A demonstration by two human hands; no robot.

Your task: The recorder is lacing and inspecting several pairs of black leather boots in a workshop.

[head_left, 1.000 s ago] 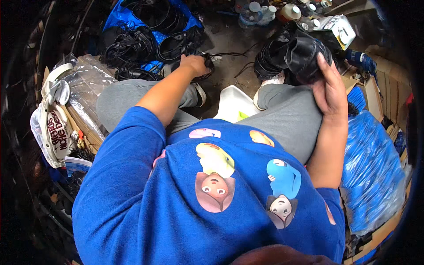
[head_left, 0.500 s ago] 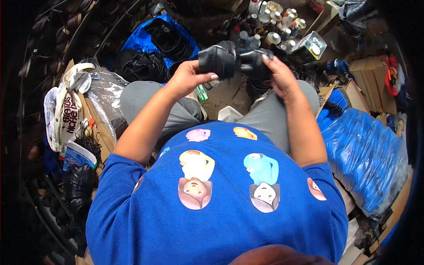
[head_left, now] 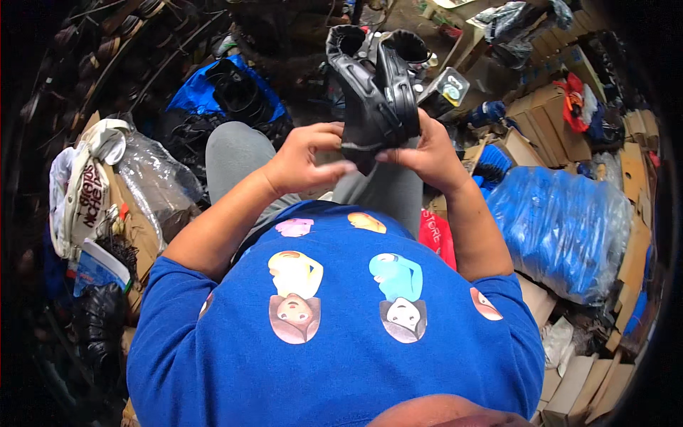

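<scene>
A pair of black ankle boots (head_left: 368, 107) stands pressed side by side in front of me, the dark openings at the far end. My right hand (head_left: 429, 155) grips the pair from the right at the near end, thumb across the bottom. My left hand (head_left: 307, 158) is at the left of the same end, thumb and fingers spread apart. Its fingertips come right up to the left boot; whether they touch it I cannot tell.
Behind the boots lie a blue bag (head_left: 196, 89) with black items and a small box (head_left: 446, 89). On the right are a blue plastic-wrapped bundle (head_left: 558, 231) and cardboard pieces (head_left: 548, 128). A cream cloth bag (head_left: 89, 188) and clear plastic (head_left: 160, 167) lie on the left.
The two boots, held apart with one in each hand, are now together and turned with openings away. My left hand has let go. My view and legs have shifted, and a red bag shows beside me.
</scene>
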